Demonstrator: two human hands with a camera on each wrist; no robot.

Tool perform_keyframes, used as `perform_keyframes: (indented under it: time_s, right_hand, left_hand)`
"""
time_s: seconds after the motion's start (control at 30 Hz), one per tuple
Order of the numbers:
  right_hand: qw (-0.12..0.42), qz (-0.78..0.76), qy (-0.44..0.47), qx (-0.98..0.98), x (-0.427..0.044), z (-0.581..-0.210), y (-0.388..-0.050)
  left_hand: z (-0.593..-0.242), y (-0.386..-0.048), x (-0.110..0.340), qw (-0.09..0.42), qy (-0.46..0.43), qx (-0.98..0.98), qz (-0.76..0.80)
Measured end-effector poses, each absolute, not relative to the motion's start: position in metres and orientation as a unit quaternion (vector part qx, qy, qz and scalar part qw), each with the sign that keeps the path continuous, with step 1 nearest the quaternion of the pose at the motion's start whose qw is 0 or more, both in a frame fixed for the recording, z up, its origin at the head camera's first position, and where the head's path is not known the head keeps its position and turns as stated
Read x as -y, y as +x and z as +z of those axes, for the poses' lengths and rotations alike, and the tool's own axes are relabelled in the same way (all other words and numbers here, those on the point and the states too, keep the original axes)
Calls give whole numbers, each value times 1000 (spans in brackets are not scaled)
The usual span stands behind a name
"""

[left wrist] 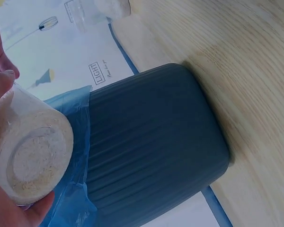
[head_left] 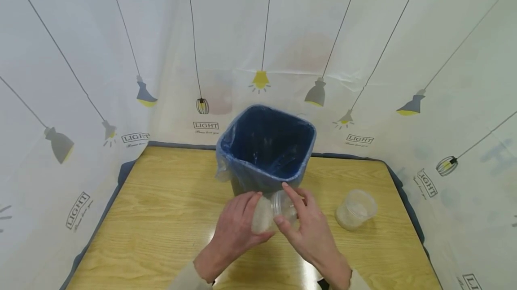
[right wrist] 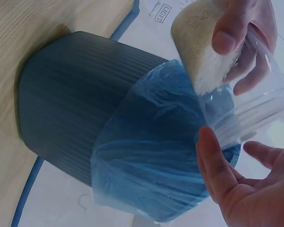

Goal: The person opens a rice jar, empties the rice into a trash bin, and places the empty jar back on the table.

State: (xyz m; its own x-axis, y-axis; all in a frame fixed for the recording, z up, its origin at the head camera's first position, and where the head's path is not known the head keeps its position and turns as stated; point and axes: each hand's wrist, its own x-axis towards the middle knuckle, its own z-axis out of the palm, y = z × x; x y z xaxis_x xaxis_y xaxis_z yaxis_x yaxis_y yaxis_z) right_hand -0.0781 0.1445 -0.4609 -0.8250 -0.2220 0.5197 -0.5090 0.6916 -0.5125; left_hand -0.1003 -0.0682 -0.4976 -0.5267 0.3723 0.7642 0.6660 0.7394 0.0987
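Note:
My left hand [head_left: 238, 220] grips a clear plastic jar [left wrist: 38, 146] of white grains that look like rice. The jar is tilted on its side, with its base towards the left wrist camera and its ridged clear end [right wrist: 255, 113] towards my right hand. My right hand [head_left: 311, 227] has its fingers and thumb spread beside that end; the fingertips [right wrist: 208, 137] are at its edge. Just behind both hands stands a dark bin [left wrist: 151, 142] lined with a blue plastic bag [right wrist: 151, 146]. Whether a lid covers the jar's end is hard to tell.
Another clear jar [head_left: 356, 209] holding some white grains stands on the wooden table [head_left: 161, 218], right of my right hand. Close behind the bin hangs a pale curtain [head_left: 242, 25] printed with lamps, which also closes off both sides.

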Motion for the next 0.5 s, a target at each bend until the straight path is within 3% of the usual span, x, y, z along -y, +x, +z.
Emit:
perform_keyframes:
  time_s: [0.2, 0.5]
  right_hand:
    - [247, 313, 205, 894, -139, -462, -80]
    - [298, 336, 224, 865, -140, -464, -83]
  left_hand:
    - [-496, -98, 63, 385, -310, 850, -185]
    - [-490, -98, 61, 339, -321, 858, -215]
